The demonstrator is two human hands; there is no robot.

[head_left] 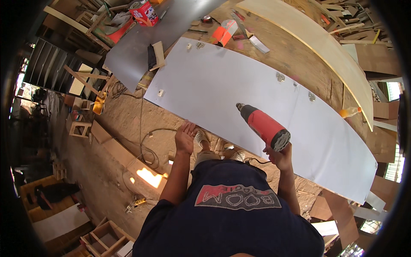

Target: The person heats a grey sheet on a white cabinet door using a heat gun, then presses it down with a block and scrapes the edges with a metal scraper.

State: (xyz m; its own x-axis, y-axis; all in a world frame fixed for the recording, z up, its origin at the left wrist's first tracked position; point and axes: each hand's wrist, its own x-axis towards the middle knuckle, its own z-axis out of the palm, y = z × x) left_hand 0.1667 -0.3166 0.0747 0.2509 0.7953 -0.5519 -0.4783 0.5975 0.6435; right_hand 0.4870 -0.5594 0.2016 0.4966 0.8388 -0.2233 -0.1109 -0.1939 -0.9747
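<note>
Edge work on the white panel, by the look of it: heat is going onto the near long edge, so I'd judge this the warming pass on the edging along that side.

Left hand: open, fingers together and straight, palm laid against the panel's near edge not far from its left corner. Holds nothing, just braces or feels the edge.

Right hand: closed around the grip of a red heat gun. Dark nozzle points up-left over the panel face, just inside the near edge, roughly mid-length. Can't tell if the nozzle touches the surface; looks to hover.

Next move, my guess: track the gun along the edge at steady pace, left hand following to press down. It calls for keeping the nozzle off the laminate and not dwelling in one spot, since scorching is the risk.

Panel itself: long, flat, matte white, clean face, lying on a plywood workbench and overhanging its near edge. Small metal hinges sit along the far long edge, and a small pale block near the left end.
</note>
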